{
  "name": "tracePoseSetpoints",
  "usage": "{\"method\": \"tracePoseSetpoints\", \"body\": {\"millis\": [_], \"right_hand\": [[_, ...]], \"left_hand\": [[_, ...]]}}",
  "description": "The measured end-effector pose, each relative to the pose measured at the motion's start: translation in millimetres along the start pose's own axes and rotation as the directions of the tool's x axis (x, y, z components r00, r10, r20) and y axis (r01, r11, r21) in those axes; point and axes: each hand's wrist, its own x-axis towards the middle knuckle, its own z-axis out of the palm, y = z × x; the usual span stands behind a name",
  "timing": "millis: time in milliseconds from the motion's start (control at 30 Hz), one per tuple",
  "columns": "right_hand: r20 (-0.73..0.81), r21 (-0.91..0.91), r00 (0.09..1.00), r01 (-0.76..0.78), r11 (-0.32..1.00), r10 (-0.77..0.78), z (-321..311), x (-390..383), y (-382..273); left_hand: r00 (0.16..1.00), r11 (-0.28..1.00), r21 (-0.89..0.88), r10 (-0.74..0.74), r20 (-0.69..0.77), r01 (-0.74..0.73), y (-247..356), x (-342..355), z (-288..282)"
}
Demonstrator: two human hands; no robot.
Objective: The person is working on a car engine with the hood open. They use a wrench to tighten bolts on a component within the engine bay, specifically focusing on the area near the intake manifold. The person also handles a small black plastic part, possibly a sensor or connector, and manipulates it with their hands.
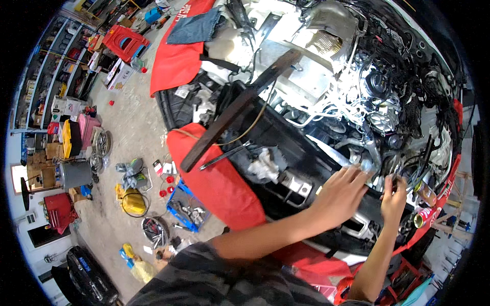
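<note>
Left of the engine [376,86], a dark bar [245,107] is laid slantwise. Below the engine, the left hand [347,187] is held with fingers partly bent beside a silvery pipe [371,150]; whether anything is gripped cannot be told. Below and right of the engine, the right hand [393,199] is half closed, its hold unclear; farther right, a red can [422,218] is seen.

I see a messy car engine of silver metal parts and black hoses [376,84] filling the upper right of the frame, its insides showing. At its lower edge, right of the frame's middle, I spot a small, pale blue, shiny thing [366,165]. It's too blurry for me to tell its shape.
</note>
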Motion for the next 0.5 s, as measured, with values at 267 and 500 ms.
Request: {"method": "tracePoseSetpoints", "body": {"millis": [267, 500], "right_hand": [[0.538, 0.538, 0.818, -0.52, 0.664, 0.205, -10, -212, -60], [0.536, 0.376, 0.844, -0.272, 0.886, 0.032, -17, -250, -77]], "left_hand": [[0.9, 0.703, 0.563, -0.316, -0.3, 0.434, -87, -110, -152], [0.89, 0.594, 0.698, -0.434, -0.139, 0.399, -108, -88, -157]]}}
